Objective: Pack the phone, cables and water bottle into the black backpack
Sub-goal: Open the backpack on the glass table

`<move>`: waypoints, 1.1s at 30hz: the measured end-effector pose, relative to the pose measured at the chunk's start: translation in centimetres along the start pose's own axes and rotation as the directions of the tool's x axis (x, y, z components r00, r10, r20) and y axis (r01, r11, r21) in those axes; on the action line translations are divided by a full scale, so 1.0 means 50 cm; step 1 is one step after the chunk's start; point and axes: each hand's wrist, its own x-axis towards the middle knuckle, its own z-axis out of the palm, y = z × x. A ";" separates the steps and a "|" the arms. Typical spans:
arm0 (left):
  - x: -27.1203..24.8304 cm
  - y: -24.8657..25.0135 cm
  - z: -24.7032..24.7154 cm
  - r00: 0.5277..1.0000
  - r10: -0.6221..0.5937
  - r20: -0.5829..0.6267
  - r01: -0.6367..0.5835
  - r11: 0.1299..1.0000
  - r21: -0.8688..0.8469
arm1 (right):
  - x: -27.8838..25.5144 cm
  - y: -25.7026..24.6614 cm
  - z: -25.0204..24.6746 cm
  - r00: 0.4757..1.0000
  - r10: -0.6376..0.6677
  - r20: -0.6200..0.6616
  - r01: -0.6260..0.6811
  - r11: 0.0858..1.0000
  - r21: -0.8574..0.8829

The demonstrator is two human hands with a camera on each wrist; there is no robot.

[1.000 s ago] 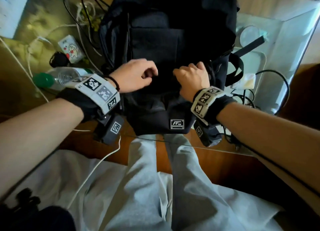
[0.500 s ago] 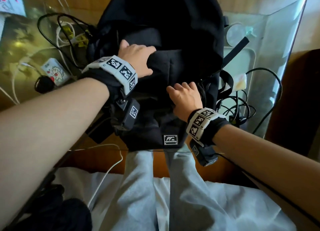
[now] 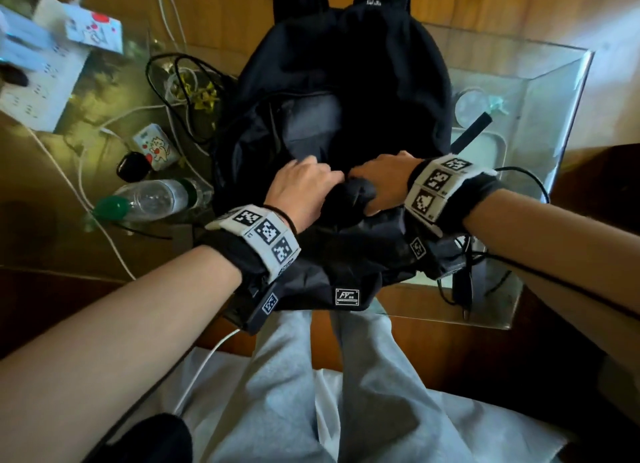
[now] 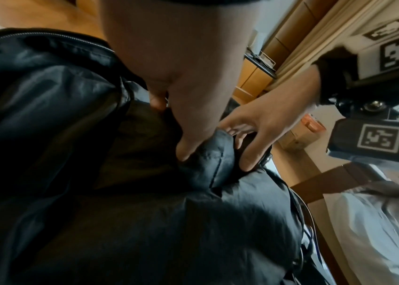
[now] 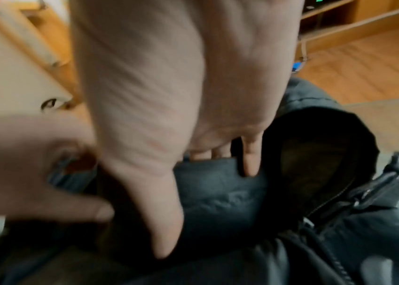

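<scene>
The black backpack lies on the glass table, its main compartment gaping with grey lining showing. My left hand and right hand sit side by side and both grip the folded front flap. In the left wrist view the left hand pinches the flap's edge, with the right hand curled over it. In the right wrist view the right hand has its fingers over the flap. A clear water bottle with a green cap lies left of the bag. Black and white cables tangle at the upper left.
A small cartoon-printed white object and a small black item lie left of the bag. A white power strip is at the far left. More black cables hang at the table's near right edge.
My left hand came down from the bag's upper front to join the right hand. Both now hold the flap pulled toward me, and the compartment stands open.
</scene>
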 end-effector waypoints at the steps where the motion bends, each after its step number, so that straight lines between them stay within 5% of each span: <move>1: -0.008 0.007 -0.002 1.000 -0.012 0.002 0.012 1.000 -0.004 | -0.007 -0.005 0.011 0.998 0.017 -0.059 -0.016 1.000 0.016; 4: -0.031 0.019 -0.030 0.999 -0.020 -0.042 0.021 1.000 0.009 | -0.049 -0.023 0.033 0.941 0.081 -0.330 -0.042 0.992 0.123; 8: -0.070 0.028 -0.115 0.987 0.016 -0.157 -0.019 1.000 -0.014 | -0.143 -0.048 0.007 0.857 0.027 -0.514 0.021 0.996 0.087; 13: -0.132 0.052 -0.158 0.993 0.099 -0.065 -0.101 0.994 -0.030 | -0.241 -0.077 -0.046 0.931 0.016 -0.364 0.073 0.971 0.229; 18: -0.154 0.080 -0.089 0.989 0.104 0.108 -0.103 0.995 -0.017 | -0.249 -0.043 -0.096 0.819 0.107 -0.564 0.116 0.932 0.344; 23: -0.209 0.085 -0.015 0.991 0.113 0.070 -0.110 0.993 -0.040 | -0.218 -0.005 -0.136 0.895 0.067 -0.441 0.073 0.953 0.295; 29: -0.201 0.079 -0.015 0.990 0.077 0.115 -0.085 0.994 0.069 | -0.191 -0.001 -0.172 0.854 0.162 -0.495 0.085 0.894 0.440; 33: -0.200 0.096 -0.006 0.989 0.001 0.145 -0.022 0.990 0.139 | -0.203 -0.012 -0.155 0.874 0.091 -0.478 0.185 0.846 0.500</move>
